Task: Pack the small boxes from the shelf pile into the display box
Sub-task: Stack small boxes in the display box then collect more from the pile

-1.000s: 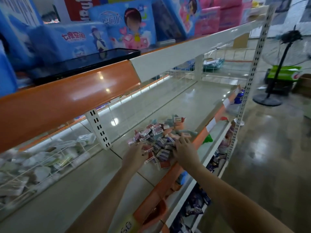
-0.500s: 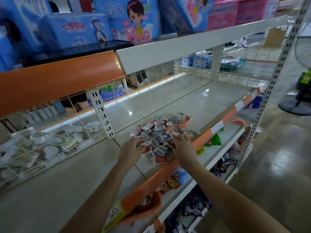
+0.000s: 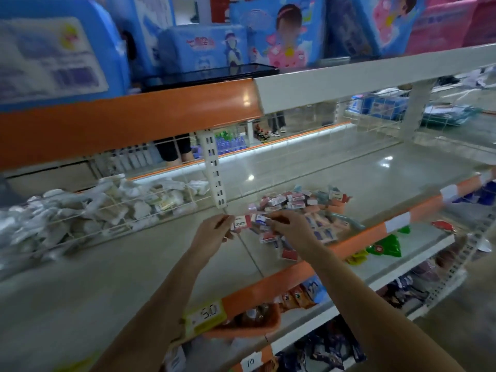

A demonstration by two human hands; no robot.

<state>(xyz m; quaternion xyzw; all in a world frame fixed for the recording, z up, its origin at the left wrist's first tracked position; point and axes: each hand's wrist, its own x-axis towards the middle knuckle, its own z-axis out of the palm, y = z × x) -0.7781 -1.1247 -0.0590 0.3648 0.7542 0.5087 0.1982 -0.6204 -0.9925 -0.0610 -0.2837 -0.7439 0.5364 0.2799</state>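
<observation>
Head: both hands now lifted small boxes [image 3: 243,222].

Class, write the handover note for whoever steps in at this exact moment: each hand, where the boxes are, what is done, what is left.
Left hand: pinching one end of a few small boxes held in a row.
Right hand: pinching the other end of that row, over the near edge of the pile.
Pile: loose on the middle shelf, right of the wire divider.
Display box: not in view, so nothing can be counted as packed.
Left: carry this row to the display box, then go on clearing the pile.
</observation>
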